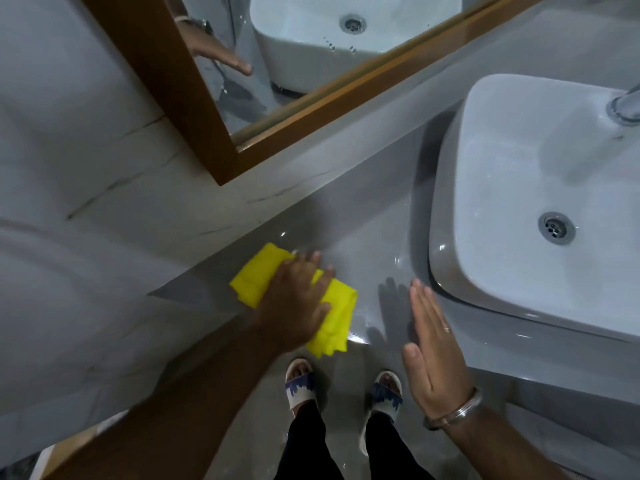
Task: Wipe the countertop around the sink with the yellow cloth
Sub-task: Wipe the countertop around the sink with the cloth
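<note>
A yellow cloth (pixel 257 276) lies flat on the glossy grey countertop (pixel 367 237), left of the white basin sink (pixel 540 216). My left hand (pixel 298 299) presses palm-down on the cloth's middle, fingers spread, so the cloth shows on both sides of it. My right hand (pixel 433 348) hovers flat and empty near the counter's front edge, fingers together, just left of the sink's front corner. A metal bangle sits on that wrist.
A wood-framed mirror (pixel 214 133) hangs on the marbled wall above the counter and reflects the sink and a hand. A chrome tap (pixel 623 109) stands at the sink's far right. My sandalled feet (pixel 343 386) stand on the grey floor below.
</note>
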`<state>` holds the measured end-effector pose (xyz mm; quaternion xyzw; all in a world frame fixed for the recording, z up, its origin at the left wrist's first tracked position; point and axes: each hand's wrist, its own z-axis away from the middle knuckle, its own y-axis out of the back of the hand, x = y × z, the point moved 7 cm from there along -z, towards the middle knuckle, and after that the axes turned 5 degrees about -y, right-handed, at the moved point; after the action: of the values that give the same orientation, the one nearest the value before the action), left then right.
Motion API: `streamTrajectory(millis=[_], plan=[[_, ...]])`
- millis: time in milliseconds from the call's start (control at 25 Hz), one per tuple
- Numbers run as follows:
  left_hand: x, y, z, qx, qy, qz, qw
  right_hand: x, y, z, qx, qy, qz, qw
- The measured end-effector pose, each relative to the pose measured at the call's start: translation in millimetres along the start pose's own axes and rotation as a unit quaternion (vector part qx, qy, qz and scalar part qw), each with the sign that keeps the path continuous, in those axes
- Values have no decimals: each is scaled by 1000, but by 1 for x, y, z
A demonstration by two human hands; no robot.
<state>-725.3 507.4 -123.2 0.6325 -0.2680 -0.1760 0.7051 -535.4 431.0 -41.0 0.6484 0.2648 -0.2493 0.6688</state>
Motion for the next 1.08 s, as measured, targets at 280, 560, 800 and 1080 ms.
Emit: streamTrajectory(millis=[280,560,800,1080], plan=[[22,10,-38,27,-13,62,998,7,6,-24,17,-39,51,998],[-92,8,29,-26,52,-10,998,-28,-116,-91,-118,58,288,949],[-93,9,27,-27,64,-14,997,16,-100,-125,-72,-74,307,946],[-93,12,26,-26,74,3,997,31,-77,-72,-67,-76,315,944]])
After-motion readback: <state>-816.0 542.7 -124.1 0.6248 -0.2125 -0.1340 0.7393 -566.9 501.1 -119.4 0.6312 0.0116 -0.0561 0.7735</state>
